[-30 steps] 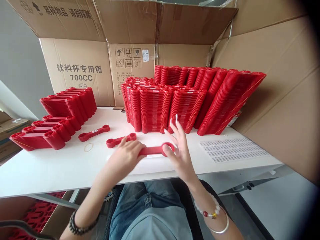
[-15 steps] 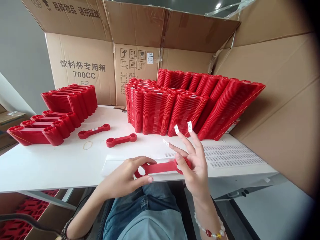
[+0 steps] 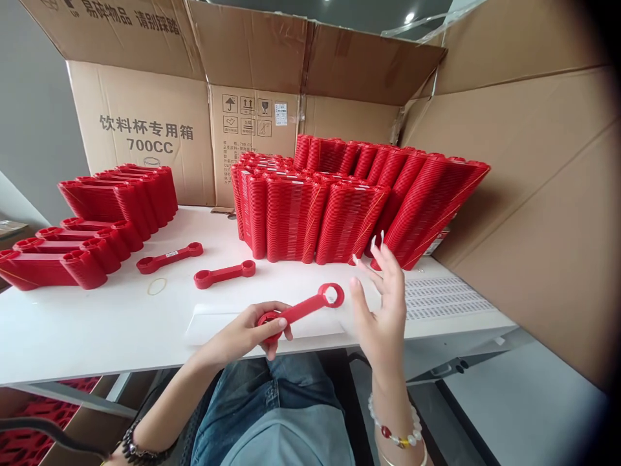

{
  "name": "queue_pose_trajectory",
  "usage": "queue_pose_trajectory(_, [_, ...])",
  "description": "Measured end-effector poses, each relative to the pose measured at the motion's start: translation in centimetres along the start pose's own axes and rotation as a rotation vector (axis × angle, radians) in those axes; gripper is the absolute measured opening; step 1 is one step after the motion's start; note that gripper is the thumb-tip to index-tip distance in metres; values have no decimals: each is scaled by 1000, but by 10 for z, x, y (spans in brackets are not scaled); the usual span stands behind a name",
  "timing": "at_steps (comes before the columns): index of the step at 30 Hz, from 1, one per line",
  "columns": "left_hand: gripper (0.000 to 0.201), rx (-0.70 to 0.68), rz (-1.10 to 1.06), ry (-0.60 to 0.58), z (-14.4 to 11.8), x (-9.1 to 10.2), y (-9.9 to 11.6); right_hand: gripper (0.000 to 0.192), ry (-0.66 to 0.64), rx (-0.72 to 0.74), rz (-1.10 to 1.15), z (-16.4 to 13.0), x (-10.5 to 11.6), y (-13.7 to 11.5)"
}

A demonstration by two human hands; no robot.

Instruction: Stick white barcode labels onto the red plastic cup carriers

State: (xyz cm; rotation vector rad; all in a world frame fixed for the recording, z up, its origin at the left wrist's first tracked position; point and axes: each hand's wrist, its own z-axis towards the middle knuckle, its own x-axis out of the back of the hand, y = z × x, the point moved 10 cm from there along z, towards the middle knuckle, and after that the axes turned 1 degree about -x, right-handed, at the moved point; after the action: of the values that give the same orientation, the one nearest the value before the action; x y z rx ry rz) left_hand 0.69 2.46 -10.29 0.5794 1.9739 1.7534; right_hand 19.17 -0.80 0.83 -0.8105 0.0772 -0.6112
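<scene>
Left hand (image 3: pixel 255 330) is closed round one end of a red bar (image 3: pixel 305 309), thumb on top, holding it tilted above the table's front edge. Right hand (image 3: pixel 383 307) is spread open beside its far end, gripping nothing, white slips (image 3: pixel 373 243) on its fingertips. No label shows on the held bar's visible face, so it seems unfinished. One loose bar (image 3: pixel 169 258) bears a label; another bar (image 3: pixel 224 274) shows none. Many labels remain on the sheet (image 3: pixel 446 298).
</scene>
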Motion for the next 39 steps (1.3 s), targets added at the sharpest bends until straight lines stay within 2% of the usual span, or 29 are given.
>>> queue_pose_trajectory(3, [52, 13, -15, 78, 3, 7, 0, 49, -110, -58, 152, -4, -15, -9])
queue_pose_trajectory(7, [54, 18, -17, 92, 5, 8, -1, 55, -348, -189, 223, -17, -50, -10])
queue_pose_trajectory(11, [52, 18, -15, 99, 4, 10, -2, 62, -436, -273, 212, -18, -69, 1])
queue_pose_trajectory(15, [51, -8, -20, 116, 6, 13, -1, 65, -493, -293, 186, -16, -78, 7])
queue_pose_trajectory(29, [50, -15, -96, 89, 15, 11, -13, 72, -311, -289, 132, -8, -73, 17])
queue_pose_trajectory(39, [49, -65, -102, 72, 23, 13, -21, 73, -335, -305, 83, -7, -80, 30])
